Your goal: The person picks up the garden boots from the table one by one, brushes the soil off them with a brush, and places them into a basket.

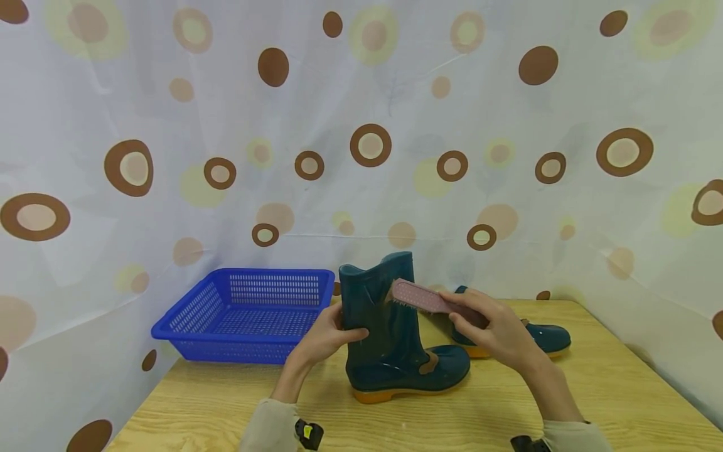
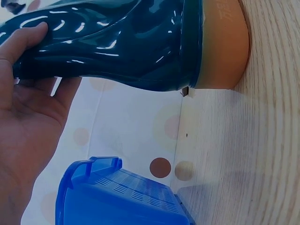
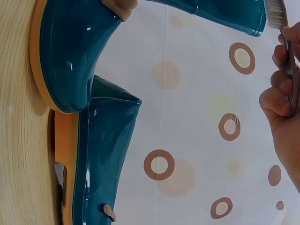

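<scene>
Grip, head view: the near boot (image 1: 381, 339) was held by its shaft in the left hand (image 1: 333, 333), and the handle of the pink brush (image 1: 418, 296) was grasped between the thumb and fingers of the right hand (image 1: 499, 323).
Boot position, head view: it was stood upright on the table (image 1: 610, 370), toe pointed right, between the blue basket (image 1: 226, 337) and the second boot (image 1: 548, 337).
Brushing, head view: the step in hand was judged to be the cleaning of the upper shaft; a brown patch (image 1: 430, 363) was seen over the instep, well below the brush.
Thumb, left wrist view: it was laid along the shaft, the other fingers being partly hidden behind; the orange heel (image 2: 222, 47) was rested on the table.
Bristles, right wrist view: these (image 3: 274, 13) were turned toward the shaft near its rim; whether contact was made could not be told.
Next stroke, right wrist view: light, repeated sweeps seemed to be called for, with the shaft steadied against tipping, before the instep was tackled.
</scene>
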`<state>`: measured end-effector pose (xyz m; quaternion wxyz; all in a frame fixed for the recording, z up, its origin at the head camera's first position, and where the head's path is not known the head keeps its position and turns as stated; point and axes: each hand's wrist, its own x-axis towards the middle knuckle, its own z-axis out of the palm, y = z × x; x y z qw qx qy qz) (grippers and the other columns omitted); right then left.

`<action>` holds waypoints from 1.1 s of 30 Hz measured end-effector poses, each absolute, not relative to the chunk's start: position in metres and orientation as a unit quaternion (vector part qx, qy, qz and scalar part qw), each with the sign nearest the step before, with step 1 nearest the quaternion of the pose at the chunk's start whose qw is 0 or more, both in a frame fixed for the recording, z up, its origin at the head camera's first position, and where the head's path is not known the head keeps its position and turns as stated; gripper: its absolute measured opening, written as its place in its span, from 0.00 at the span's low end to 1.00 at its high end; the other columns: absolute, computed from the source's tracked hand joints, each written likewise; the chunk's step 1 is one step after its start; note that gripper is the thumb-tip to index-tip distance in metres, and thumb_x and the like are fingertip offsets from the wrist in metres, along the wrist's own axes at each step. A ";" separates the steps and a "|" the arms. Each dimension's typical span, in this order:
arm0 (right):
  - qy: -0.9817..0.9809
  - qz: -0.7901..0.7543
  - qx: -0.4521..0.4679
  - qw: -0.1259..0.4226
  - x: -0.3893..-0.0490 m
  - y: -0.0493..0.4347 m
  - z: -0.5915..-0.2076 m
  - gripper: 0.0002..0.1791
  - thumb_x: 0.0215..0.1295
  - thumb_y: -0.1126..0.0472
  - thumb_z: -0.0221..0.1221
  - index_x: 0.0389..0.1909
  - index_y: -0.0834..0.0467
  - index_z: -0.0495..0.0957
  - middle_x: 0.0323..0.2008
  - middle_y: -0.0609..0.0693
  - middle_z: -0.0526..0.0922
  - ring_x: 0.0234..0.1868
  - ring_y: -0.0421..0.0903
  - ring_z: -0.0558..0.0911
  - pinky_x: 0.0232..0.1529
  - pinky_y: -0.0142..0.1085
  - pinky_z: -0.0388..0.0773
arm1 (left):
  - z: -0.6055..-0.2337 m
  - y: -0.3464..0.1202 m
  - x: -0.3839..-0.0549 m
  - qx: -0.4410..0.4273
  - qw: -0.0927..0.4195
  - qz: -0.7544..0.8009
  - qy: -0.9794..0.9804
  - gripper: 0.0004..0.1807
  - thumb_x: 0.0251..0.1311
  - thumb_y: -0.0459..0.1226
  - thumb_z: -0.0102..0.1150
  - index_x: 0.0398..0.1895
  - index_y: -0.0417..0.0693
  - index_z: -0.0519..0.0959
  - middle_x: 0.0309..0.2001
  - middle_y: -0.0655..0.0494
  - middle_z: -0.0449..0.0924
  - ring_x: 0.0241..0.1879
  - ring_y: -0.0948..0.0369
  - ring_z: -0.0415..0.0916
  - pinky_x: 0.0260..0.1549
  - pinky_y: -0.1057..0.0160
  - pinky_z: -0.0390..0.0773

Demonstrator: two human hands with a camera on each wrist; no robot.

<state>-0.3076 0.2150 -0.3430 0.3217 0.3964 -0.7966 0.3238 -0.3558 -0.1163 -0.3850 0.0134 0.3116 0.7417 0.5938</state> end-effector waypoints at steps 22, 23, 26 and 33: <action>-0.816 0.305 0.393 0.294 -0.312 0.207 -0.347 0.23 0.64 0.69 0.63 0.61 0.55 0.78 0.37 0.41 0.79 0.29 0.32 0.69 0.26 0.26 0.68 | -0.383 -0.116 -0.356 0.309 0.014 0.594 0.743 0.31 0.62 0.35 0.65 0.68 0.46 0.68 0.62 0.43 0.77 0.59 0.49 0.78 0.59 0.51 0.79; -0.818 0.304 0.393 0.290 -0.312 0.206 -0.347 0.23 0.65 0.68 0.63 0.61 0.55 0.78 0.37 0.41 0.79 0.29 0.32 0.69 0.26 0.26 0.68 | -0.383 -0.116 -0.356 0.308 0.014 0.594 0.744 0.31 0.62 0.35 0.65 0.68 0.46 0.68 0.62 0.43 0.77 0.59 0.49 0.78 0.58 0.51 0.79; -0.824 0.301 0.392 0.277 -0.311 0.206 -0.346 0.21 0.65 0.66 0.63 0.60 0.56 0.79 0.37 0.43 0.80 0.28 0.32 0.69 0.25 0.26 0.68 | -0.384 -0.116 -0.356 0.308 0.015 0.592 0.744 0.31 0.63 0.35 0.65 0.68 0.46 0.68 0.62 0.43 0.77 0.59 0.49 0.78 0.58 0.52 0.79; -0.833 0.291 0.389 0.264 -0.310 0.206 -0.347 0.20 0.66 0.65 0.62 0.60 0.55 0.79 0.37 0.42 0.80 0.28 0.31 0.69 0.26 0.26 0.68 | -0.383 -0.116 -0.354 0.305 0.023 0.600 0.740 0.31 0.62 0.34 0.65 0.68 0.44 0.67 0.61 0.41 0.76 0.59 0.49 0.78 0.58 0.52 0.79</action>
